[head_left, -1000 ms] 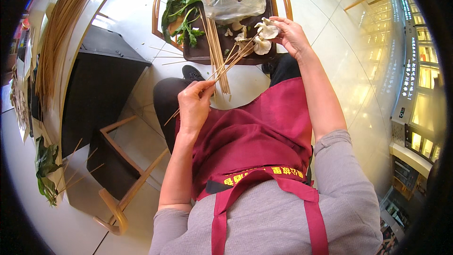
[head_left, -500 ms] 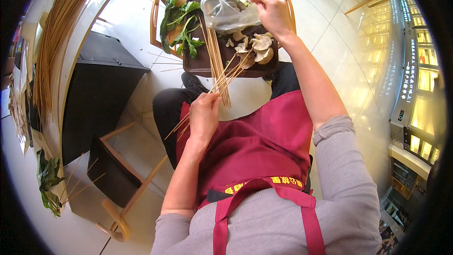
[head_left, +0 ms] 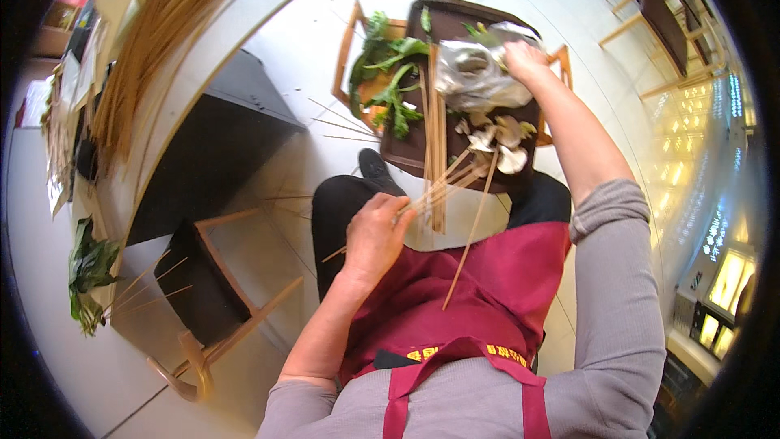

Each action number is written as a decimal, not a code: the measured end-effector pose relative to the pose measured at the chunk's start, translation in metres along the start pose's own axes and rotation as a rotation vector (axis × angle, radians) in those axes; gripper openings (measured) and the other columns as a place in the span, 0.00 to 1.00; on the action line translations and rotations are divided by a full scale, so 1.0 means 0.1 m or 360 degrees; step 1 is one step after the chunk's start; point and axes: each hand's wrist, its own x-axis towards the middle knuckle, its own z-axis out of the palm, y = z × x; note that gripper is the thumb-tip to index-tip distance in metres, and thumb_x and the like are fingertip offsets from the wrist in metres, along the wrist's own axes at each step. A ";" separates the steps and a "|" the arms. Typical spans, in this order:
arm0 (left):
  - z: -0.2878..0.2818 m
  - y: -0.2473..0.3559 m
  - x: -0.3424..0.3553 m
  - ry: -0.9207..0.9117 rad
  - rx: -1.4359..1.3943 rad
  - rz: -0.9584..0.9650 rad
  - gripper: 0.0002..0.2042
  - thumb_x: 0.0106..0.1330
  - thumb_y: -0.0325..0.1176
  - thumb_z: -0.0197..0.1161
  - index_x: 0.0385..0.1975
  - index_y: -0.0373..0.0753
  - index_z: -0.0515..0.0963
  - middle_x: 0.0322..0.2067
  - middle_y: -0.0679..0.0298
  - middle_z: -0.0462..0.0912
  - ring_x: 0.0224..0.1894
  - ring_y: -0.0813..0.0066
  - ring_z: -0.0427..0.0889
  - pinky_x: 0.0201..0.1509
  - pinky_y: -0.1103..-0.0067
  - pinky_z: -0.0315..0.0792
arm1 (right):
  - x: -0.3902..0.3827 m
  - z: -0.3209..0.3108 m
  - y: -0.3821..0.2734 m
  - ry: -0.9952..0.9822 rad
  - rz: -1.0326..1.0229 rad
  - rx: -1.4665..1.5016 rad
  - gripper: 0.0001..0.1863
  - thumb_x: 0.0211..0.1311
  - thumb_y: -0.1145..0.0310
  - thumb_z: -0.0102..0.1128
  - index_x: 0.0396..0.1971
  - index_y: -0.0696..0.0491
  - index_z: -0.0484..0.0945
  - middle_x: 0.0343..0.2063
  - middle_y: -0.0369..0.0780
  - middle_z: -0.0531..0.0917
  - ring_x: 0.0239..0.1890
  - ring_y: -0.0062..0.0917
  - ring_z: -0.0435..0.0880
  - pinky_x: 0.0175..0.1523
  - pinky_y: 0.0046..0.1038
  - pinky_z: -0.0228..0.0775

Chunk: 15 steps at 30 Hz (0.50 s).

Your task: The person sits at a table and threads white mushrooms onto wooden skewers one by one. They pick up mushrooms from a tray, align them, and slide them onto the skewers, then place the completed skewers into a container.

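Observation:
Closed around several thin wooden skewers (head_left: 443, 192), my left hand (head_left: 377, 232) is above my left thigh, and the skewers fan toward the tray. My right hand (head_left: 524, 61) grips the right side of a clear plastic bag (head_left: 471, 81); its fingertips are partly hidden. The bag lies on a brown tray (head_left: 404, 148), with pale oyster mushrooms (head_left: 512, 159) just below it. One single skewer (head_left: 470, 256) slants from the mushrooms down onto my red apron (head_left: 431, 284). More skewers (head_left: 434, 122) lie lengthwise on the tray, beside leafy greens (head_left: 396, 85) at its left.
The tray sits on a wooden chair (head_left: 348, 57) in front of my knees. To the left, a table (head_left: 219, 41) carries a big bundle of skewers (head_left: 162, 49). Another chair (head_left: 203, 276) stands near greens (head_left: 92, 264) at lower left. More chairs (head_left: 662, 28) are at far right.
The view has shifted, so the tray sits further right. One skewer now lies apart from the bunch across my apron. My right hand has moved to the bag's right side.

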 end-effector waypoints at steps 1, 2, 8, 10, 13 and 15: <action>-0.02 -0.01 0.02 -0.0010 0.0036 -0.0001 0.09 0.64 0.34 0.66 0.40 0.38 0.83 0.37 0.58 0.83 0.39 0.55 0.83 0.42 0.67 0.77 | -0.01 0.01 -0.02 -0.0006 0.0019 -0.0006 0.14 0.66 0.72 0.54 0.48 0.58 0.82 0.48 0.49 0.84 0.52 0.39 0.85 0.53 0.40 0.79; -0.04 -0.02 0.04 -0.0056 0.0025 -0.0045 0.10 0.65 0.35 0.66 0.41 0.38 0.83 0.37 0.59 0.83 0.40 0.55 0.83 0.43 0.67 0.77 | -0.01 0.00 -0.02 0.0022 0.0035 -0.0031 0.15 0.66 0.71 0.56 0.51 0.55 0.80 0.48 0.49 0.84 0.52 0.39 0.85 0.53 0.41 0.79; -0.02 -0.05 0.16 -0.0085 0.0135 -0.0065 0.11 0.65 0.37 0.66 0.42 0.39 0.84 0.38 0.60 0.84 0.41 0.56 0.83 0.44 0.66 0.77 | 0.03 0.14 -0.01 -0.0007 0.0005 -0.0078 0.18 0.64 0.69 0.58 0.54 0.51 0.77 0.51 0.50 0.82 0.55 0.41 0.82 0.55 0.42 0.78; 0.00 -0.06 0.19 -0.0083 0.0131 -0.0056 0.11 0.65 0.37 0.66 0.42 0.39 0.83 0.38 0.60 0.84 0.42 0.56 0.83 0.44 0.66 0.77 | 0.10 0.19 0.02 0.0018 -0.0008 0.0011 0.18 0.62 0.69 0.59 0.52 0.52 0.77 0.51 0.50 0.82 0.56 0.42 0.82 0.56 0.43 0.77; 0.03 -0.13 0.26 -0.0072 0.0090 -0.0053 0.11 0.64 0.36 0.67 0.41 0.38 0.84 0.36 0.58 0.84 0.39 0.55 0.84 0.42 0.67 0.77 | 0.15 0.20 0.11 0.0091 -0.0029 0.0235 0.30 0.47 0.71 0.74 0.54 0.51 0.75 0.50 0.52 0.82 0.55 0.43 0.81 0.58 0.41 0.75; 0.10 -0.18 0.33 -0.0053 -0.0016 -0.0031 0.11 0.63 0.35 0.67 0.40 0.37 0.84 0.34 0.56 0.84 0.36 0.55 0.84 0.41 0.67 0.77 | 0.13 0.17 0.18 0.0081 -0.0048 0.0407 0.37 0.40 0.70 0.77 0.57 0.50 0.76 0.52 0.49 0.82 0.56 0.42 0.81 0.61 0.37 0.73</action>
